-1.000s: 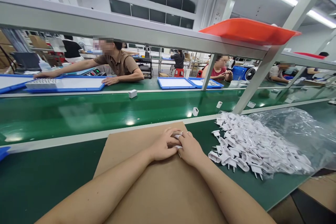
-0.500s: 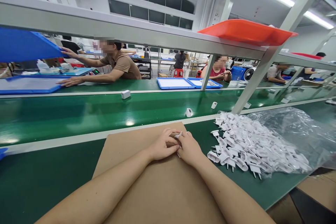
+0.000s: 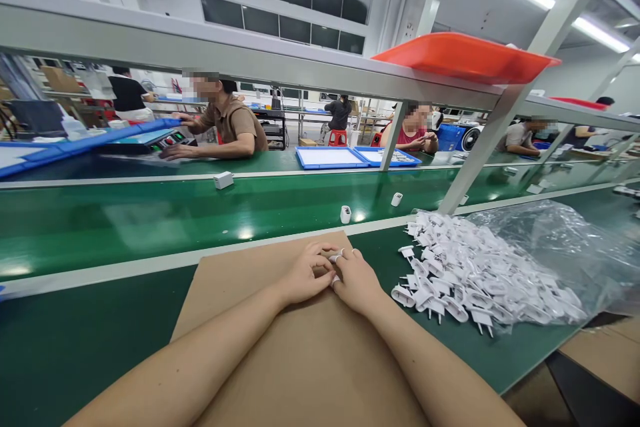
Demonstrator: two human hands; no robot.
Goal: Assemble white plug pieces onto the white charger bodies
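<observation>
My left hand (image 3: 304,277) and my right hand (image 3: 359,283) rest together on a brown cardboard sheet (image 3: 280,360) on the green bench. Their fingers are curled around a small white plug part (image 3: 336,257), of which only a sliver shows between the fingertips. A heap of white two-pin plug parts (image 3: 475,277) lies just right of my right hand, spilling from a clear plastic bag (image 3: 565,247).
A green conveyor belt (image 3: 150,213) runs behind the cardboard, carrying small white pieces (image 3: 345,214) (image 3: 223,180). A slanted metal post (image 3: 480,147) holds a shelf with an orange tray (image 3: 465,57). Other people sit across the belt beside blue trays (image 3: 330,157).
The white pieces on the belt have drifted left. The person opposite lifted a blue tray and set it down at the left. My hands stay together on the cardboard.
</observation>
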